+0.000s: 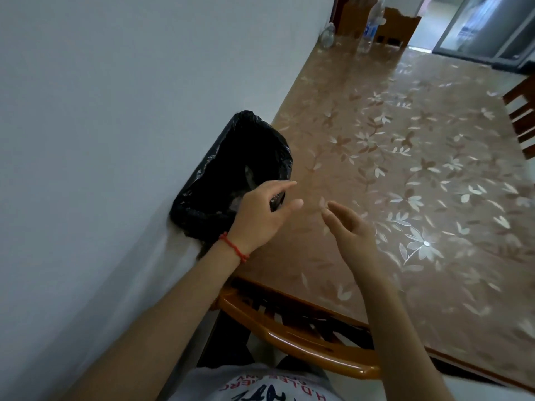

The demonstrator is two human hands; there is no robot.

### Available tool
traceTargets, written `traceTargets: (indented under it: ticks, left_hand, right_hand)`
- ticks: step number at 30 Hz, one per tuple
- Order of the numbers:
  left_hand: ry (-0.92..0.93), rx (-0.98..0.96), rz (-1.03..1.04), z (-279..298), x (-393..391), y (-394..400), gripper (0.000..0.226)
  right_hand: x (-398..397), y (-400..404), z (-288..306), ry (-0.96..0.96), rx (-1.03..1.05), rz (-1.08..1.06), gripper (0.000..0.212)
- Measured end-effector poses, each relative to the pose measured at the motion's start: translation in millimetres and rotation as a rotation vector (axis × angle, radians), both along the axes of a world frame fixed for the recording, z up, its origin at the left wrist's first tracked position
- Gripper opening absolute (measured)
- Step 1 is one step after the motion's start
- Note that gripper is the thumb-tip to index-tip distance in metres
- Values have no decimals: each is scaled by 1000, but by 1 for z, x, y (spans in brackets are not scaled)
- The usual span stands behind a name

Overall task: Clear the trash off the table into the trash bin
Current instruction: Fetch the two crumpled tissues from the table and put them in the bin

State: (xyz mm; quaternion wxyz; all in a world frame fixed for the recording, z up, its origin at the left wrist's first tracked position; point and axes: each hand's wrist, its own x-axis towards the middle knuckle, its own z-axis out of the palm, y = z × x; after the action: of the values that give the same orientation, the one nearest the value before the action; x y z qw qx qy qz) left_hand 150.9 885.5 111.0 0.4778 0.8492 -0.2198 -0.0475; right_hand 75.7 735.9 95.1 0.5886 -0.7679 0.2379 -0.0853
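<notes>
Trash bin point(231, 169), lined with a black bag, stands at the tabletop's left edge against the wall point(101, 111). Left hand point(257, 215), red string point(233, 246) at the wrist, is over the bin's near right rim, fingers loosely spread, nothing clearly pinched; a dark scrap point(277, 200) shows just beneath the fingers, contact unclear. Right hand point(351, 227) hovers just beside it above the table point(405, 169), fingers open and empty. Wooden chair point(292, 337) sits at the near edge. Two clear bottles point(369, 30) stand at the far-left corner, well apart.
</notes>
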Motion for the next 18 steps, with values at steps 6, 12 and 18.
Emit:
traceTargets:
  ticks: [6,12,18]
  left_hand:
    - [-386,591,-235,-29,-10,-33,58]
    - [-541,636,-391,-34,-32,-56,58]
    - [-613,585,-550,-39,-60,-71,63]
  right_hand:
    - [-46,-35,-15,195,-626,-44,55]
    - [-99,-54,-21,280,-777,-131,61]
    - [-154,-45,-17,304,-839,-299,62]
